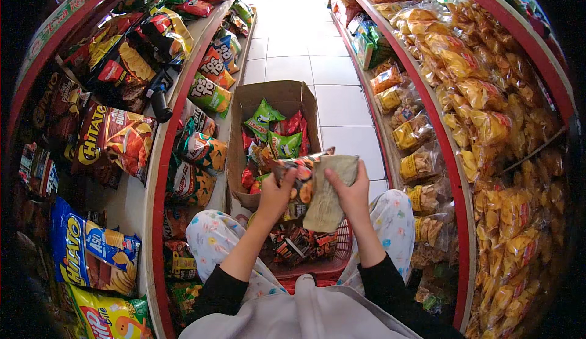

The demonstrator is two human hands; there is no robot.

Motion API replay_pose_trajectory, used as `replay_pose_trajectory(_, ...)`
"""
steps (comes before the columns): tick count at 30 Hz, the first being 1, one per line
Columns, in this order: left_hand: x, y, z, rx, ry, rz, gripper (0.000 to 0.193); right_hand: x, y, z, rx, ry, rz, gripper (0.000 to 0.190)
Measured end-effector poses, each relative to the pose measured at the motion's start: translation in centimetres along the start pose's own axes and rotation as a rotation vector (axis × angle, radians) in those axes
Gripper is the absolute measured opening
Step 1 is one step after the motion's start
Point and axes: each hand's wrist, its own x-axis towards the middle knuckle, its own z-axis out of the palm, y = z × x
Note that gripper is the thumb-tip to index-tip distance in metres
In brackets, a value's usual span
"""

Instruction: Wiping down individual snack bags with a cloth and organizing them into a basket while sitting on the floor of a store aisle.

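My left hand (pixel 276 196) grips a dark snack packet (pixel 306 187) with orange pictures on it, slightly blurred. A greyish-green cloth (pixel 326 204) hangs from my right hand (pixel 353 188), its thumb across the front. Cloth and packet overlap, the cloth partly covering the packet's right side. Below both hands, between my knees, a red plastic basket (pixel 346 246) holds several dark snack packets (pixel 296 243). Just beyond my hands stands an open cardboard box (pixel 271 92) with green packets (pixel 264 118) and red packets (pixel 293 123) inside.
Shelves with red edges (pixel 161 188) flank me closely on both sides. Chitato bags (pixel 116 139) and a dark handheld device (pixel 159 96) lie on the left shelf. Clear bags of yellow chips (pixel 485 96) fill the right shelves. White floor tiles (pixel 339 105) run ahead.
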Motion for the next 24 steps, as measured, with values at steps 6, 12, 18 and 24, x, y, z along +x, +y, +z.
replay_pose_trajectory(6, 0.3, -0.6, -0.3, -0.172, 0.037, -0.155, 0.046, 0.4, 0.2, -0.8, 0.023, 0.003, 0.066, 0.044)
replay_pose_trajectory(12, 0.9, 0.4, -1.5, -0.266, 0.044, -0.258, 0.051, 1.5, 0.8, -2.0, 0.038, -0.025, 0.116, 0.045)
replay_pose_trajectory(18, 1.3, 0.8, -2.6, -0.319, 0.012, -0.18, 0.055, 1.1, 0.8, -1.9, -0.002, -0.175, 0.111, 0.048)
replay_pose_trajectory(24, 1.6, 0.5, -3.2, -0.275, -0.108, -0.225, 0.054, 1.7, 0.1, -2.3, 0.022, 0.087, -0.006, 0.047)
